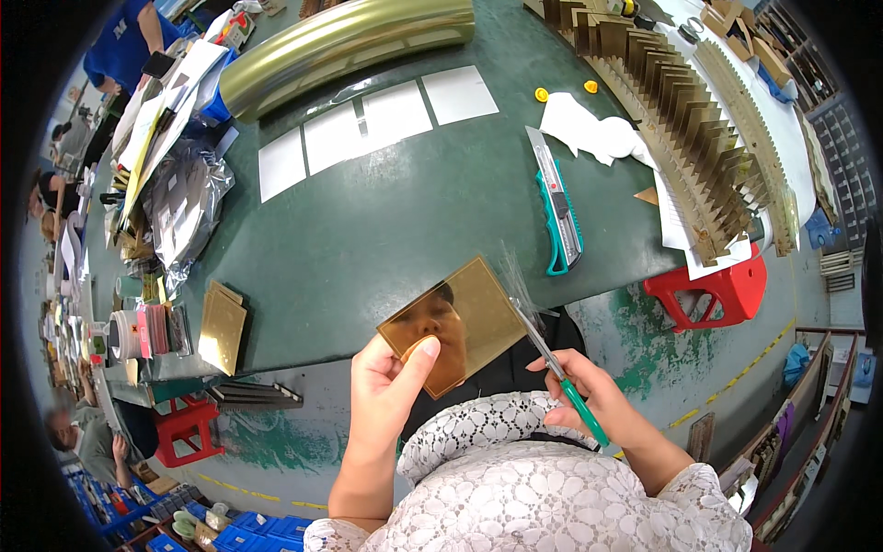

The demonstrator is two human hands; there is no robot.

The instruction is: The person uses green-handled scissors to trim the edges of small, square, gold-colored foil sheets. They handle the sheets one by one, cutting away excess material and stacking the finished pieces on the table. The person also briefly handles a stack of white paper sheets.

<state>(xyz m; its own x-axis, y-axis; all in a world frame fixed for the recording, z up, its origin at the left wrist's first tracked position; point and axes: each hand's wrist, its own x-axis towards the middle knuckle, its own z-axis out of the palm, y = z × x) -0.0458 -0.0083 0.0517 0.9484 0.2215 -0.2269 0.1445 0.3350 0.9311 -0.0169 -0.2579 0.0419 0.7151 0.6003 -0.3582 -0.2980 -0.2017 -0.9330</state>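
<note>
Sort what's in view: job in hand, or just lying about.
Job in hand: glossy amber rectangular plate, left hand; slim green-handled metal tool, right hand.

Apparently lying about: teal utility knife, white rectangular sheets, glossy gold cylindrical roll.

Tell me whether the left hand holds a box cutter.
No, the left hand holds a gold plate; a box cutter lies on the table.
</note>
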